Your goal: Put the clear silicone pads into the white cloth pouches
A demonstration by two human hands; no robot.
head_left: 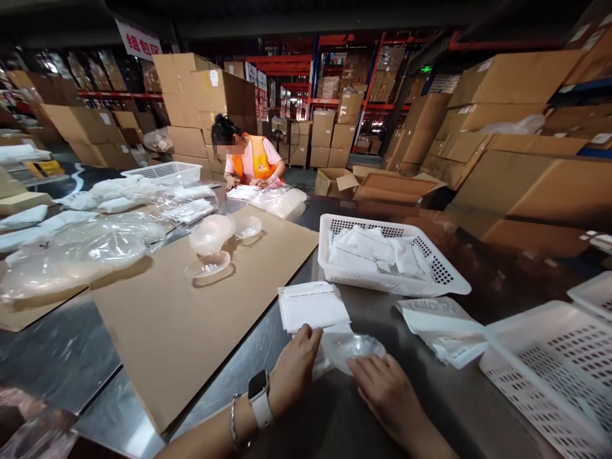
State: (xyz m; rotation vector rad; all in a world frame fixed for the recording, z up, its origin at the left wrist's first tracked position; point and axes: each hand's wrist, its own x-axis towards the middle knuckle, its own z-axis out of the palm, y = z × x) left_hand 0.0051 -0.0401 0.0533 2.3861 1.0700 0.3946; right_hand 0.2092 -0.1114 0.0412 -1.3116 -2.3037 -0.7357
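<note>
Both hands rest low on the dark metal table [478,408], working at a clear domed plastic piece [356,349] that lies on a thin white bag [329,357] just in front of the person. The left hand [299,366], with a smartwatch [259,396] and a thin bracelet on its wrist, lies flat with the fingers pressing the bag's near left edge, not closed around anything. The right hand [385,386] lies palm down with its fingertips touching the near rim of the domed piece; whether it pinches the rim or merely rests on it cannot be told. Just beyond the hands sits a small stack of white bags [313,306], and beyond that a white perforated basket [433,280] holding more folded white bags. To the right lie another pile of white bags [444,328] and a larger white basket [549,370] (cut off by the frame edge). To the left a sheet of brown cardboard [182,319] covers the table, with several clear domed pieces [213,242] standing on its far part. At the far end a person in an orange vest [253,159] bends over the table.
</note>
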